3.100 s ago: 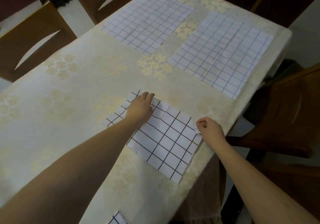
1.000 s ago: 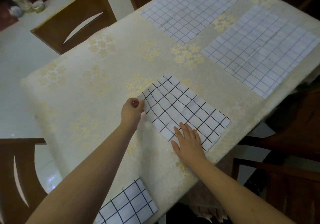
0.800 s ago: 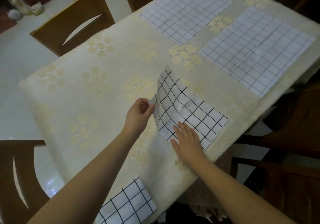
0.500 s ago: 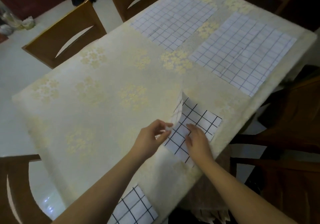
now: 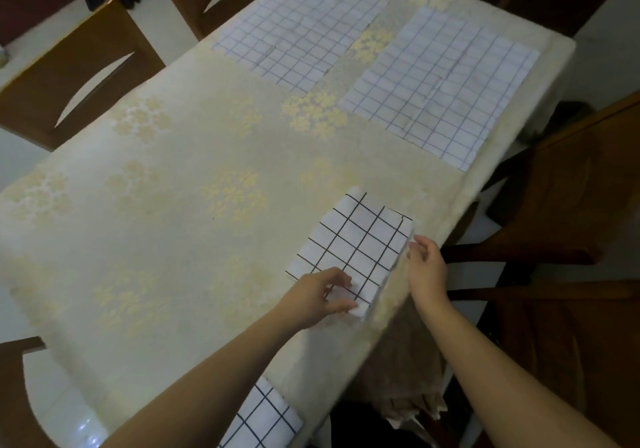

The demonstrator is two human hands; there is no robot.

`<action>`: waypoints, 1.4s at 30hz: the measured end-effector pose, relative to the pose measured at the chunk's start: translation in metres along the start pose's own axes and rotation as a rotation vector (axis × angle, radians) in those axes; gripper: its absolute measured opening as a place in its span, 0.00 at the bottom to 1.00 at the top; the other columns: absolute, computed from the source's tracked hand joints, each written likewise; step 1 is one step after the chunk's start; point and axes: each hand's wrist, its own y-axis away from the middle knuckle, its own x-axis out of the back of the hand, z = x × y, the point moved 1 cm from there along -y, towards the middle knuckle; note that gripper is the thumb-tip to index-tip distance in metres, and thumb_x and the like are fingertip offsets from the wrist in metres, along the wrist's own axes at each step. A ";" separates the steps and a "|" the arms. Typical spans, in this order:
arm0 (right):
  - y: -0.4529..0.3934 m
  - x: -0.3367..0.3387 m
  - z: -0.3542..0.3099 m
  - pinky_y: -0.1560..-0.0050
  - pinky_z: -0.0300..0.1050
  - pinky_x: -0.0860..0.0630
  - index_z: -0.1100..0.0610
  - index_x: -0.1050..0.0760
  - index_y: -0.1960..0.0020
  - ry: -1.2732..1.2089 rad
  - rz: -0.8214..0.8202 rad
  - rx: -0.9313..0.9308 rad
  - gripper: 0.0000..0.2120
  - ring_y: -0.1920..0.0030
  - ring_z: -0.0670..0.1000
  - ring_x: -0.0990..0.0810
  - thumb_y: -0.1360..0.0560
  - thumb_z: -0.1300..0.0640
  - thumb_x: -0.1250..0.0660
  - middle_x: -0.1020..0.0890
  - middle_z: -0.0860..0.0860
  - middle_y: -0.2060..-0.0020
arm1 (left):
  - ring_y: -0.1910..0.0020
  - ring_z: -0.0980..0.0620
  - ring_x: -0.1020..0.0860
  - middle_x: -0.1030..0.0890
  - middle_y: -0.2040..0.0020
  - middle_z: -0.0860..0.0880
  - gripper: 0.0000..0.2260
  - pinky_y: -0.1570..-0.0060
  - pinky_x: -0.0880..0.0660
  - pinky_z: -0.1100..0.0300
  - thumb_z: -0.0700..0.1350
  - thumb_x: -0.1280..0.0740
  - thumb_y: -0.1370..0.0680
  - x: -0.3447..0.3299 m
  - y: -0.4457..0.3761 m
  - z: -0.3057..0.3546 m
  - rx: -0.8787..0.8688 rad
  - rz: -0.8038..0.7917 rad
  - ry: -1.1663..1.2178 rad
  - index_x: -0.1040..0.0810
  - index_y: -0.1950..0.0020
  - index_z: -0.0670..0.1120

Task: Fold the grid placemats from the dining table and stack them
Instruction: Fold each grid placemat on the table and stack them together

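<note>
Left hand (image 5: 313,297) pinches the near corner of the folded mat (image 5: 353,250), thumb under, fingers curled on top. Right hand (image 5: 426,267) sits at the mat's right edge, fingers loosely curled against it; I can't tell whether it really has a grip or is only touching.

Folded mat lies flat on the table (image 5: 166,225), close to the right edge, a narrow rectangle with bold black grid lines. Its right side runs almost along the table edge.

Second folded mat (image 5: 263,416) is at the near edge of the table, partly hidden under my left forearm and cut off by the frame.

Two unfolded mats lie flat at the far end: left mat (image 5: 298,28) near the far-left side, right mat (image 5: 440,83) along the far-right edge. They're apart, strip of tablecloth between them.

Chairs (image 5: 79,76) stand around the table.
</note>
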 end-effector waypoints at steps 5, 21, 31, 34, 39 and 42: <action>0.000 -0.001 -0.002 0.50 0.41 0.26 0.55 0.29 0.33 0.006 -0.033 0.030 0.16 0.43 0.51 0.23 0.21 0.57 0.35 0.22 0.52 0.42 | 0.52 0.57 0.22 0.19 0.50 0.55 0.10 0.54 0.28 0.69 0.51 0.33 0.21 0.031 -0.023 -0.003 0.114 0.294 0.075 0.21 0.43 0.48; 0.008 -0.007 -0.011 0.44 0.37 0.30 0.56 0.33 0.29 0.293 -0.170 0.216 0.24 0.37 0.47 0.27 0.23 0.58 0.32 0.26 0.51 0.36 | 0.57 0.48 0.26 0.22 0.49 0.44 0.14 0.61 0.30 0.58 0.48 0.29 0.24 0.059 -0.127 0.016 0.349 0.073 -0.215 0.25 0.43 0.43; -0.004 -0.018 -0.019 0.44 0.36 0.29 0.51 0.48 0.22 0.001 -0.225 0.104 0.43 0.33 0.49 0.30 0.28 0.55 0.26 0.31 0.50 0.30 | 0.52 0.49 0.17 0.16 0.48 0.48 0.19 0.49 0.20 0.49 0.48 0.28 0.24 0.077 -0.085 -0.012 0.226 0.080 0.370 0.25 0.35 0.49; -0.008 -0.027 -0.018 0.35 0.51 0.27 0.49 0.44 0.23 -0.090 -0.310 0.016 0.43 0.32 0.51 0.29 0.30 0.53 0.24 0.30 0.48 0.30 | 0.49 0.48 0.16 0.15 0.47 0.47 0.15 0.48 0.20 0.49 0.42 0.28 0.24 0.080 -0.069 -0.023 0.248 0.073 0.620 0.21 0.38 0.45; -0.009 -0.033 -0.027 0.41 0.43 0.26 0.51 0.37 0.26 0.030 -0.353 0.082 0.36 0.38 0.47 0.27 0.29 0.52 0.24 0.25 0.46 0.37 | 0.49 0.45 0.16 0.14 0.49 0.45 0.11 0.56 0.19 0.56 0.39 0.29 0.25 0.081 -0.051 -0.037 0.301 0.118 0.770 0.19 0.43 0.47; -0.006 -0.039 -0.030 0.49 0.38 0.23 0.50 0.29 0.33 0.007 -0.497 0.016 0.26 0.43 0.47 0.22 0.28 0.54 0.25 0.19 0.45 0.44 | 0.49 0.44 0.16 0.15 0.48 0.43 0.10 0.53 0.18 0.53 0.40 0.29 0.25 0.081 -0.046 -0.042 0.327 0.146 0.808 0.19 0.44 0.46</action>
